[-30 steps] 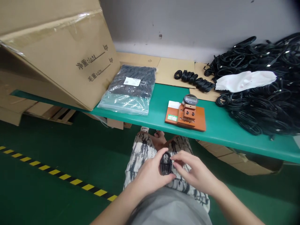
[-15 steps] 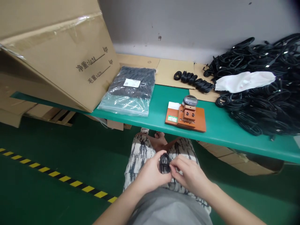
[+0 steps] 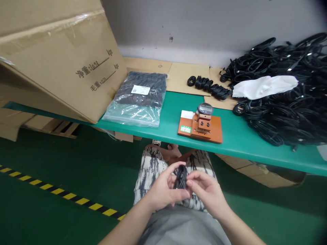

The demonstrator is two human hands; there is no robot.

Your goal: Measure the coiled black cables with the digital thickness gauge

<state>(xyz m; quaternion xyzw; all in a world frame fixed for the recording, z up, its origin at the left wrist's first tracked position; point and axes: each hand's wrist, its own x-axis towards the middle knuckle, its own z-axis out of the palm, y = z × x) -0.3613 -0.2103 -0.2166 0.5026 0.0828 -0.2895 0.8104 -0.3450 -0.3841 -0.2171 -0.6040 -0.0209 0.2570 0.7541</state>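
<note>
A small coiled black cable (image 3: 181,177) is held over my lap, in front of the bench edge. My left hand (image 3: 165,189) is closed round it from the left, thumb below and fingers above. From the right, the thumb and forefinger of my right hand (image 3: 206,189) pinch at the coil's side. Whether they grip a strand or the whole bundle I cannot tell. Beyond the hands, an orange-brown fixture (image 3: 200,127) with a round digital gauge (image 3: 204,109) on it rests near the front edge of the green bench (image 3: 170,112).
A clear bag of black coils (image 3: 143,92) lies left of the fixture, beside a large tilted carton (image 3: 66,64). Several cable coils (image 3: 209,86) sit in a row on cardboard. At right is a heap of black cables (image 3: 286,119) with a white cloth (image 3: 265,86) on top.
The cable coil has turned a little in my hands. My right fingers have shifted their pinch along its side. The whole view has moved slightly.
</note>
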